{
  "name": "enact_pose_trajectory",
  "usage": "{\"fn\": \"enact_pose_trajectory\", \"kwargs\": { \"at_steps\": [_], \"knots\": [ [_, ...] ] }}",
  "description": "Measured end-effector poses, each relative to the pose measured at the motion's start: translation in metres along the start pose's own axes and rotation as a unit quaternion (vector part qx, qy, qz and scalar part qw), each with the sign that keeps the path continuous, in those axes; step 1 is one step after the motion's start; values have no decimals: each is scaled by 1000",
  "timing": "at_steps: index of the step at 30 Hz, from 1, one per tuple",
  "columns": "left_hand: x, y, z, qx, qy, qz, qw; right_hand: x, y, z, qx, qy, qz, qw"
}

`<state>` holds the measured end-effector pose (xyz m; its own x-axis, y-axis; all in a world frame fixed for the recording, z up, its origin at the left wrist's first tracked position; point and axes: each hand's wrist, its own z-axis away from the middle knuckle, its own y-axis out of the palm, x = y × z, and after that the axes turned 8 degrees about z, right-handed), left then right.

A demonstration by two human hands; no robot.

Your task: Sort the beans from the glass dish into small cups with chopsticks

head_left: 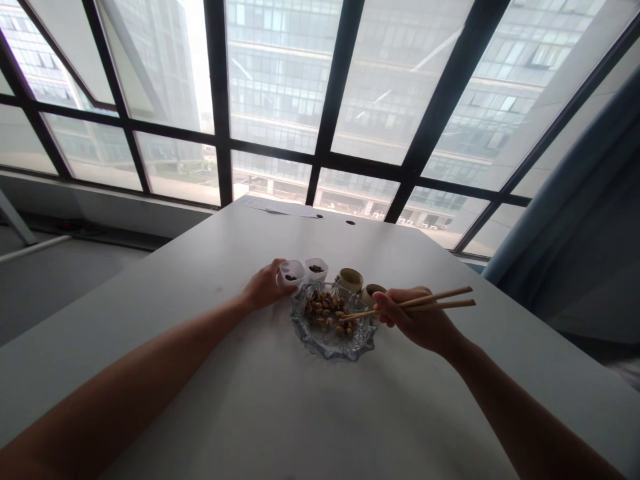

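Note:
My left hand (270, 285) is wrapped round a small white plastic cup (291, 273) with a few dark pieces in it. Beside it stands a second white cup (316, 269), also with dark pieces inside. In my right hand (413, 313) is a pair of wooden chopsticks (435, 301), their tips down among the brown shelled nuts (325, 308) in a clear glass bowl with a scalloped rim (333, 352). Behind the bowl are two round tan cups, one (349, 280) in plain view, the other (373, 293) partly hidden by my right hand.
The white table (240, 387) extends to the windows. Paper (277, 208) lies at its far edge, near two dark round spots (351, 223). A blue curtain (560, 180) hangs on the right.

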<state>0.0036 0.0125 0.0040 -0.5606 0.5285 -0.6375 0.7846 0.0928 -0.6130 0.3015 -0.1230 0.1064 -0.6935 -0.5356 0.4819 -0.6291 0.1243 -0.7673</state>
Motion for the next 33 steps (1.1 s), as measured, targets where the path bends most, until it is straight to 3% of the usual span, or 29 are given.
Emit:
{"fn": "enact_pose_trajectory", "kwargs": {
  "at_steps": [6, 14, 25, 29, 33],
  "knots": [
    [2, 0, 0, 6, 1, 1, 1000, 0, -7, 1, -5, 6, 16, 1000],
    [2, 1, -1, 2, 2, -3, 1000, -8, -5, 0, 49, -50, 47, 996],
    [1, 0, -1, 8, -1, -6, 1000, -10, -6, 1, 79, -64, 13, 995],
    [2, 0, -1, 7, 1, -11, 1000, -7, -6, 0, 60, -18, -11, 998],
    [4, 1, -1, 4, -2, -12, 1000, -20, -4, -4, -66, 116, -89, 987]
  ]
}}
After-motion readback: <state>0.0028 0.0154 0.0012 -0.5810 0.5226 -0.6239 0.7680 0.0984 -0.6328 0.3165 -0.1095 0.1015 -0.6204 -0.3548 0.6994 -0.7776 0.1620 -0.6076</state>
